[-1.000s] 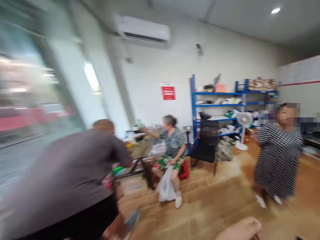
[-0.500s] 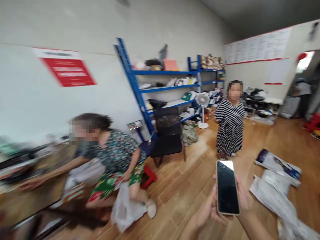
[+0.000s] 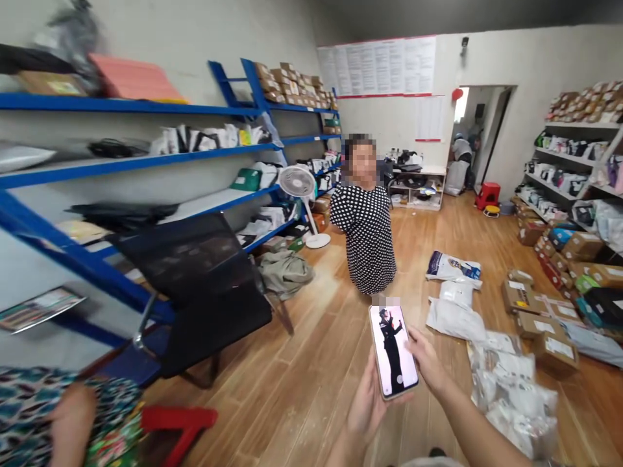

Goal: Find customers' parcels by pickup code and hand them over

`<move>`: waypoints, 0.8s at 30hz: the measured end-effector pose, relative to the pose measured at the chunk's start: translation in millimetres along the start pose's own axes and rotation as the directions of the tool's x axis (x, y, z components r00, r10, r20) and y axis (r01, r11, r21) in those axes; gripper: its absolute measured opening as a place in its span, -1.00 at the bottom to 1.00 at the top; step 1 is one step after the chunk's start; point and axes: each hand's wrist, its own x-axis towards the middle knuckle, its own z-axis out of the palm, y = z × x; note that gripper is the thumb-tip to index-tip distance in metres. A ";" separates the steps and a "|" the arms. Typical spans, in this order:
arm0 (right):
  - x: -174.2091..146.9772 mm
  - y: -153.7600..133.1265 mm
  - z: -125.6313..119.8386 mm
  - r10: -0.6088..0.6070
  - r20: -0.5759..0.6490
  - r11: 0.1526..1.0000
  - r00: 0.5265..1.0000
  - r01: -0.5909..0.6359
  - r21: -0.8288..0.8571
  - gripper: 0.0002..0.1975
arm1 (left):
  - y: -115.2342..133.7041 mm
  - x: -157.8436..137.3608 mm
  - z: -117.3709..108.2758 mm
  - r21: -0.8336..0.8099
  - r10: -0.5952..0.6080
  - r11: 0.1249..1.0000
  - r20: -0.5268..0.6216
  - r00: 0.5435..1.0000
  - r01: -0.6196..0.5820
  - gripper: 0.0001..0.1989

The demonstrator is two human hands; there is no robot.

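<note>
A smartphone (image 3: 394,357) stands upright in front of me, its lit screen showing a dark-clothed figure on a pale background. My left hand (image 3: 368,395) is closed around its left side and lower back, with some fingers hidden behind it. At the phone's right edge, my right hand (image 3: 427,360) grips with the thumb near the screen; its other fingers are partly hidden. Just beyond the phone, a person in a black and white dotted dress (image 3: 368,227) faces me.
Parcels in pale bags (image 3: 518,389) and cardboard boxes (image 3: 555,350) lie on the floor to the right. A black chair (image 3: 214,292), a red stool (image 3: 180,418) and a seated person's arm (image 3: 73,421) are on the left. Blue shelves (image 3: 195,159) and a white fan (image 3: 309,201) stand behind.
My view has swung right, bringing the right-hand shelves into sight and pushing the seated person to the lower left edge. The phone's screen has gone from dark to lit. Both hands still hold it.
</note>
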 end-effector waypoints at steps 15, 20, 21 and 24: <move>19.9 -3.0 -15.7 0.031 -0.156 0.994 0.987 -0.047 -0.102 -0.62 | 1.5 38.6 17.3 0.144 0.028 0.989 0.005 1.000 -0.029 -0.31; 27.6 2.3 -8.1 -0.007 -0.188 0.988 0.982 -0.022 -0.154 -0.51 | 7.8 43.2 24.1 0.106 0.034 0.994 -0.013 0.999 -0.033 -0.31; 29.3 2.0 -5.3 -0.019 -0.185 0.987 0.982 -0.012 -0.161 -0.50 | 8.7 44.5 22.0 0.101 0.029 0.995 -0.012 1.000 -0.028 -0.30; 33.5 1.7 3.3 -0.030 -0.199 0.988 0.979 -0.001 -0.153 -0.53 | 11.1 49.1 2.4 0.081 0.017 0.997 -0.019 1.000 -0.015 -0.25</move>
